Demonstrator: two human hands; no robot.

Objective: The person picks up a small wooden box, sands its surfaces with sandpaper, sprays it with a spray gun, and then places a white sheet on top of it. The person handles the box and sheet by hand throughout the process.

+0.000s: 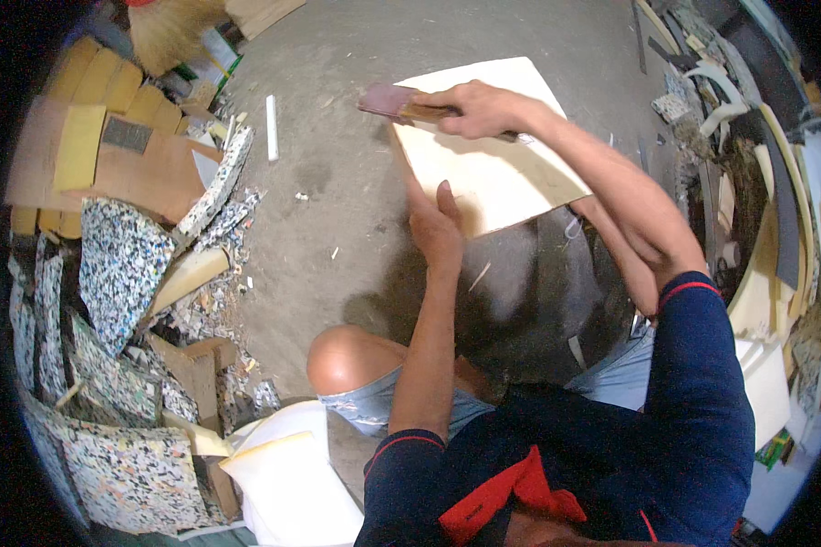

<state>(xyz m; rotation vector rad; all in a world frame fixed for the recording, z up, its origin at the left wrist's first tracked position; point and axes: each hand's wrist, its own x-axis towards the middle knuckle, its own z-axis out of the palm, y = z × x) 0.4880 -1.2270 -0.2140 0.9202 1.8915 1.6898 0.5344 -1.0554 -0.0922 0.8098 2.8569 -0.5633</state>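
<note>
My left hand [438,228] grips the near left edge of a cream square panel [511,187], thumb on top and fingers underneath. The panel is held tilted above the floor, and its left edge looks brown and thin. My right hand [488,109] is closed round the wooden handle of a wide brush-like tool [389,98] with a flat, dull purple head. That head sits at the panel's far left corner, partly past the edge; whether it touches the panel I cannot tell. My right forearm crosses over the panel's right side and hides part of it.
Speckled foam offcuts [123,264] and yellow foam pieces [80,146] pile up at the left. White sheets [292,488] lie near my left side. A white strip [272,128] is on the grey floor [328,55]. Curved foam scraps [766,246] line the right. A straw broom [169,36] stands far left.
</note>
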